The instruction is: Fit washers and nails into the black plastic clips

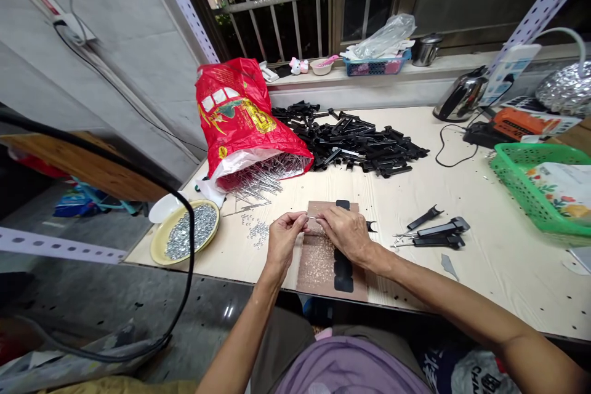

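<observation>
Both my hands meet over a brown worn board at the table's front edge. My left hand pinches one end of a thin metal pin, and my right hand pinches the other end, fingers closed. A small black plastic part peeks out just right of my right hand. Loose small nuts lie scattered left of my left hand. A yellow plate heaped with small metal nuts sits further left.
A red bag spills long metal pins behind my hands. A heap of black plastic parts lies at mid-table. Assembled black pieces rest to the right. A green basket, a kettle and a black cable stand around.
</observation>
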Demonstrator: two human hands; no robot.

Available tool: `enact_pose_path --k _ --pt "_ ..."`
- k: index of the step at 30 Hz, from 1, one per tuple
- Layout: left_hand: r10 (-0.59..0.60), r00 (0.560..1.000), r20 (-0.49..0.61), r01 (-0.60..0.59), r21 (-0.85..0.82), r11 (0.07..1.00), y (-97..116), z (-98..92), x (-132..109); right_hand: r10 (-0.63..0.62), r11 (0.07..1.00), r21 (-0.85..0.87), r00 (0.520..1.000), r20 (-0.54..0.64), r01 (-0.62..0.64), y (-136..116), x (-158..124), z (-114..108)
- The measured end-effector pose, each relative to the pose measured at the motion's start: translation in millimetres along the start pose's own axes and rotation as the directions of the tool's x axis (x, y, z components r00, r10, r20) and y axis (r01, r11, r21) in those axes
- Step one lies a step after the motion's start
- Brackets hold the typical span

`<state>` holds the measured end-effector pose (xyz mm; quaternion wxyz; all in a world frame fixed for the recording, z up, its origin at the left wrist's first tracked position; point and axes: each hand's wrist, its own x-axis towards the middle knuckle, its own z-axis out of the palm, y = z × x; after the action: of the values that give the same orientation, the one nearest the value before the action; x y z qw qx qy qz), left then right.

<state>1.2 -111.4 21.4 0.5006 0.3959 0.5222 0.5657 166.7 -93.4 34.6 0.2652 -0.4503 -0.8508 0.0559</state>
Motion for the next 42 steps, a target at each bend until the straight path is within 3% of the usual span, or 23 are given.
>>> enact_pose_path --k 8,12,14,19,24,26,30,36,40,42 --pt "0.003 1.0 0.018 -0.004 0.072 0.997 -4.1 3.0 0.9 0.014 1.0 -0.008 0.997 0.07 -0.013 8.1 -2.0 -2.0" --pt "-0.026 0.999 0.019 0.024 0.087 0.996 -5.5 3.8 2.4 0.015 0.995 0.101 0.992 0.122 -0.027 13.3 -3.9 -0.6" --pt "-0.042 0.999 0.025 0.04 0.083 0.996 -6.4 4.4 2.9 -0.004 0.989 0.15 0.993 0.115 -0.013 14.7 -5.1 -0.9" --pt "-0.044 0.999 0.033 0.04 0.103 0.994 -9.3 6.0 2.9 -0.003 0.996 0.086 0.996 0.09 -0.005 16.4 -6.7 0.6" --pt "-0.032 0.998 0.049 0.022 0.185 0.983 -8.5 8.7 1.4 0.046 0.92 0.37 0.975 0.22 -0.127 29.2 -4.1 5.4" --pt "-0.064 0.994 0.088 0.046 0.189 0.981 -7.3 11.9 0.5 0.043 0.903 0.408 0.972 0.23 -0.136 39.4 -5.6 1.3" --pt "-0.106 0.981 0.161 0.085 0.13 0.988 -8.3 21.1 -0.5 0.026 0.968 0.242 0.99 0.138 -0.059 69.2 -14.1 -16.0" --pt "-0.065 0.993 0.101 0.041 0.228 0.973 -21.4 30.4 0.5 -0.041 0.998 -0.034 0.99 0.138 0.046 114.5 -11.8 -19.1" --pt "0.033 0.999 0.006 -0.034 0.357 0.934 -32.2 33.6 -1.2 -0.17 0.984 -0.025 0.976 0.136 0.175 113.9 -24.3 -8.4" --pt "0.104 0.994 -0.029 -0.083 0.406 0.91 -36.0 34.9 -2.4 -0.323 0.946 0.032 0.933 0.16 0.322 105.5 -40.5 -4.7"
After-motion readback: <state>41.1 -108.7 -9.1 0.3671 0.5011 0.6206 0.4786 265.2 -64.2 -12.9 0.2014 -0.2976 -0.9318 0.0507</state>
